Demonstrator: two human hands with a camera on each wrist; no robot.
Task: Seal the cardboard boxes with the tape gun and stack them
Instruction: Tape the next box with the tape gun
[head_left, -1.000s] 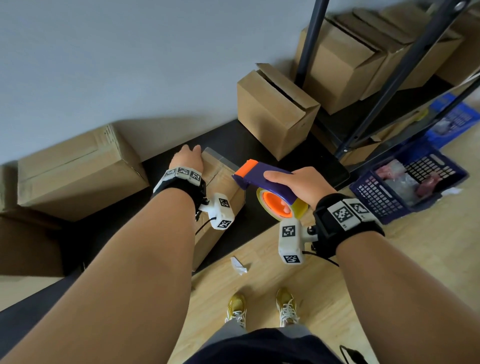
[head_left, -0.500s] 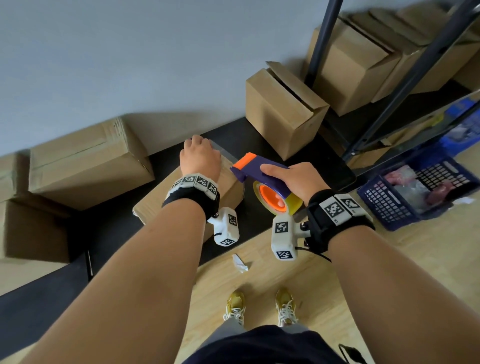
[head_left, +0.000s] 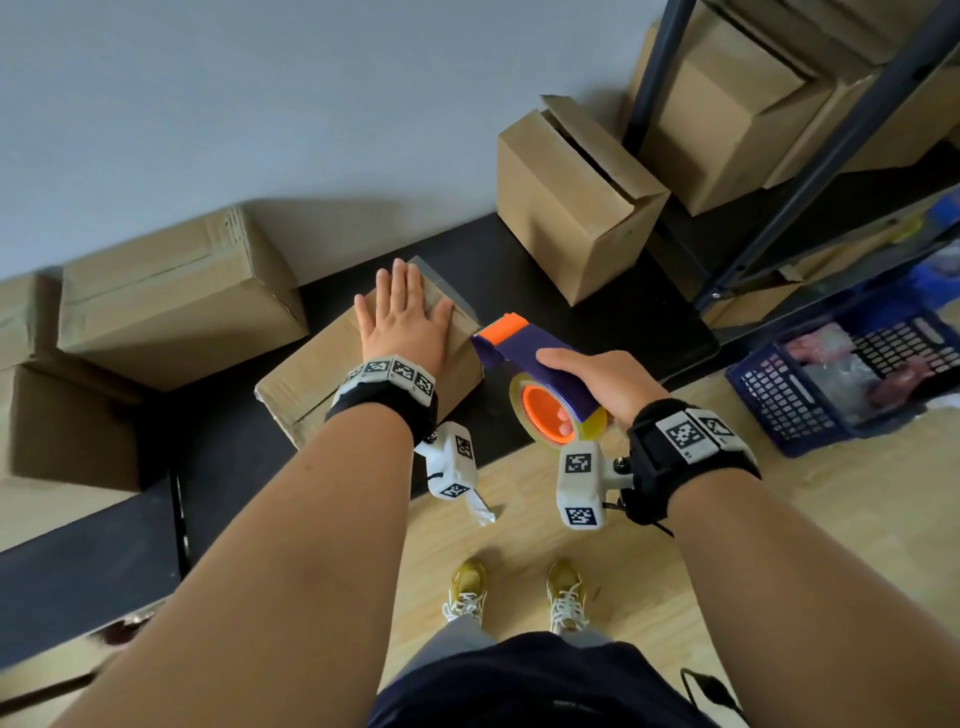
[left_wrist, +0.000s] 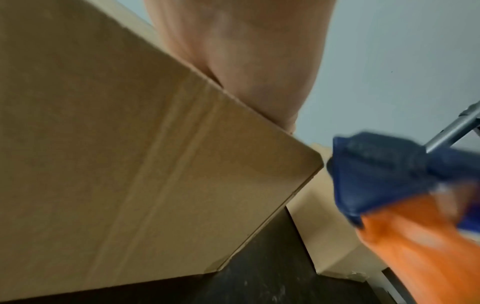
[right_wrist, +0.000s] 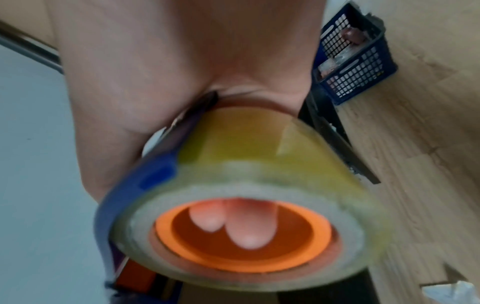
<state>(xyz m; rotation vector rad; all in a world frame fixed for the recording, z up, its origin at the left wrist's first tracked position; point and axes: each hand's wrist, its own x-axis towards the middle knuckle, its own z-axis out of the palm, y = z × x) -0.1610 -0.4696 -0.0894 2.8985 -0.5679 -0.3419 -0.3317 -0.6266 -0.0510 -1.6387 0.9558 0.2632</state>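
Observation:
A closed cardboard box (head_left: 306, 379) lies on the black mat in front of me, with clear tape over its far edge. My left hand (head_left: 402, 317) lies flat on its top, fingers straight; in the left wrist view the palm (left_wrist: 241, 61) sits on the box (left_wrist: 130, 164). My right hand (head_left: 597, 387) grips a purple and orange tape gun (head_left: 530, 358) just right of that box, nose toward it. Two fingertips (right_wrist: 233, 224) hook inside the tape roll (right_wrist: 244, 197). The tape gun (left_wrist: 389, 185) shows blurred in the left wrist view.
An unsealed box (head_left: 576, 202) with a raised flap stands behind the gun. Sealed boxes (head_left: 171, 296) lie at the left by the wall. A dark metal rack (head_left: 810, 171) holds more boxes at right. A blue basket (head_left: 810, 410) sits on the wooden floor.
My left hand has gone from curled over the box's far edge to flat on its top. The box has turned and slid left. The tape gun has stayed beside it.

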